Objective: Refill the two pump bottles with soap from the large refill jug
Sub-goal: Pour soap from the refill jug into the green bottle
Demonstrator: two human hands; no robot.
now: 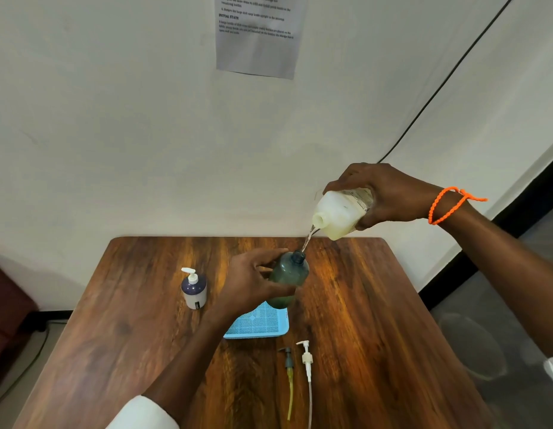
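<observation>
My right hand [389, 193] grips the tilted refill jug [341, 213], a thin soap stream [308, 239] dropping into the green pump bottle [289, 278]. My left hand [249, 281] grips that bottle, held above the blue tray [263, 322] at mid surface [377, 320]. Risk: narrow neck, so any wobble or over-tilt likely spills soap. Purple pump bottle [194, 289] stands left. Two loose pumps [300, 366] lie near.

Left hand [249, 278] grip curled round a bottle, right hand [383, 193] raised, gripping a tilted jug
</observation>
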